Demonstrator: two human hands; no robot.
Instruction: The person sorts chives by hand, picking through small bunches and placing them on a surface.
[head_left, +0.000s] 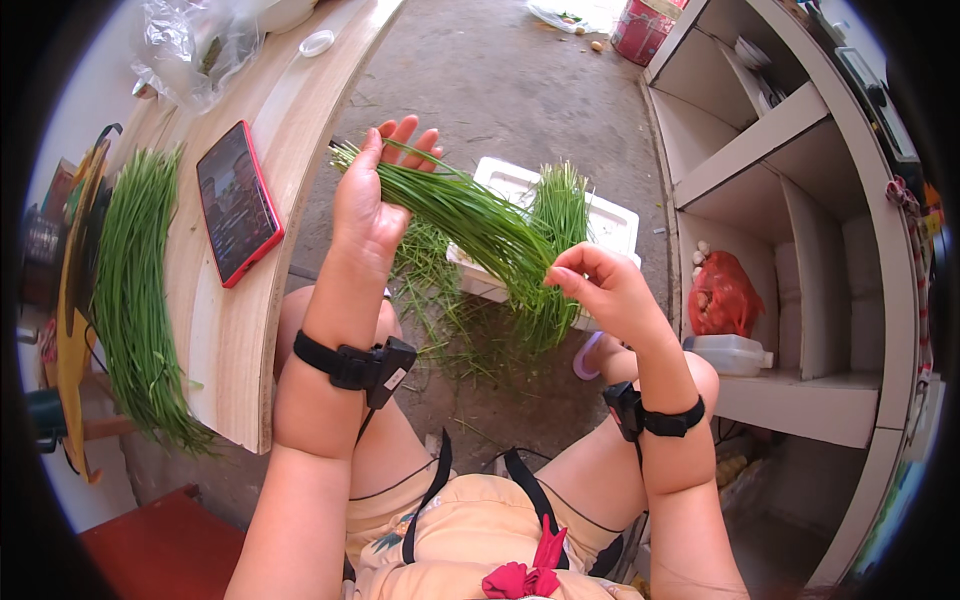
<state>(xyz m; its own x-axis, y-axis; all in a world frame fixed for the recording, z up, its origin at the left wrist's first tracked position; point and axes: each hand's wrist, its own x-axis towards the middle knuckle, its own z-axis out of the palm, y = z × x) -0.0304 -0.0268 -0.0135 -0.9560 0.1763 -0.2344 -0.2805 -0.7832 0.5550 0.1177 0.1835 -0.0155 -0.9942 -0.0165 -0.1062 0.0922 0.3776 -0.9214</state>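
A bunch of long green garlic chives (461, 214) lies across the palm of my left hand (375, 199), under the thumb. Its pale cut ends point up and left, past the hand. The leaves droop toward my right hand (611, 292), whose thumb and forefinger pinch at the leaf tips. Beneath, a second bunch of chives (561, 199) rests on a white foam box (615, 223), its lower part overlapped by the held leaves. Loose chive scraps (442, 281) are scattered over the floor beside the box.
On the wooden table (217, 360) at left are more chives (139, 285), a red-cased phone (238, 202), a plastic bag (195, 56) and a white lid (316, 43). Shelving (787, 409) at right holds a red mesh bag (724, 296) and a plastic container (727, 354). A red bucket (645, 30) stands farther off.
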